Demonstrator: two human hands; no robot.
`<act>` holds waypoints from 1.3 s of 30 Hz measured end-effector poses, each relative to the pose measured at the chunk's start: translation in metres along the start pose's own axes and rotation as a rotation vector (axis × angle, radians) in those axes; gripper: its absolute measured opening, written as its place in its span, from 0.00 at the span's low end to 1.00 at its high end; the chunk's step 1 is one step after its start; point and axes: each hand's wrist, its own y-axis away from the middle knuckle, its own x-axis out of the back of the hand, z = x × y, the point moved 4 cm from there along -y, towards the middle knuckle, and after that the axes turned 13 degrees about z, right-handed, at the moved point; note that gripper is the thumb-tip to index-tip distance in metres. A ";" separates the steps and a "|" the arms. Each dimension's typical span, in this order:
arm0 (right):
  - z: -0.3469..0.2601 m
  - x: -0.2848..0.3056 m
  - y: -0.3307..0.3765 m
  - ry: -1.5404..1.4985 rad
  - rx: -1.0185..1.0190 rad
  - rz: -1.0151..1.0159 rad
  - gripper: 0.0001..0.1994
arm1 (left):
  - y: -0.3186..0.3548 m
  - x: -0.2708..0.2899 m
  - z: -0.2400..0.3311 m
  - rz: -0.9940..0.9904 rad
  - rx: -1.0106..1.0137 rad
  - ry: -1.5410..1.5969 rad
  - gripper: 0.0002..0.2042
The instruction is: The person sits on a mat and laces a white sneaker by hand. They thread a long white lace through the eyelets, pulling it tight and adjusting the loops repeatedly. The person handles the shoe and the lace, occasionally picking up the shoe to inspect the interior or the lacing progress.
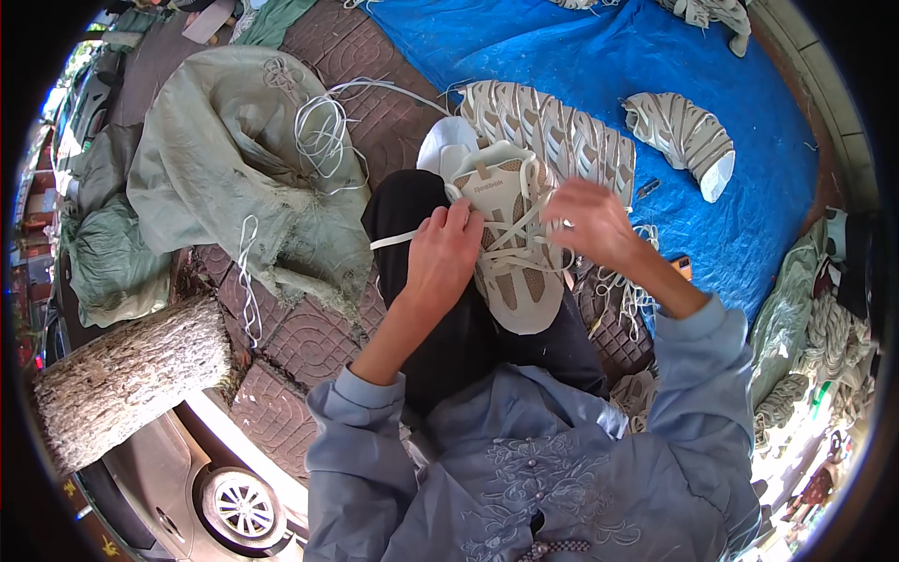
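A beige and tan shoe upper (521, 304) lies across my dark-trousered lap, its toe end toward me and its tongue (496, 190) standing at the far end. Cream shoelace (510, 245) crosses loosely over its front. My left hand (445, 251) is closed at the left edge by the tongue, pinching the lace, and a flat lace end (393, 241) sticks out to its left. Slightly blurred, my right hand (592, 225) is at the upper's right side, fingers curled together on the lace. Its fingertips are partly hidden.
Nested rows of similar uppers (562, 131) lie on a blue tarp (749, 229) beyond, with a shorter curved stack (684, 140) to the right. At left are a pale sack (201, 155) with white laces (323, 131) on it and a rough stone block (136, 375).
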 end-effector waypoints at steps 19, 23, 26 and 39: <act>-0.006 0.002 -0.024 -0.505 -0.384 -0.129 0.08 | -0.011 0.025 -0.039 -0.091 -0.051 0.147 0.07; 0.016 -0.013 -0.013 -0.930 -1.048 -0.418 0.11 | -0.005 0.048 -0.053 -0.041 -0.151 0.010 0.07; 0.032 -0.015 -0.005 -0.671 -0.935 -0.310 0.08 | 0.026 0.068 -0.112 -0.039 0.003 -0.166 0.09; 0.067 -0.051 0.086 0.378 -0.681 -0.461 0.06 | -0.011 0.072 -0.107 -0.007 0.204 -0.362 0.05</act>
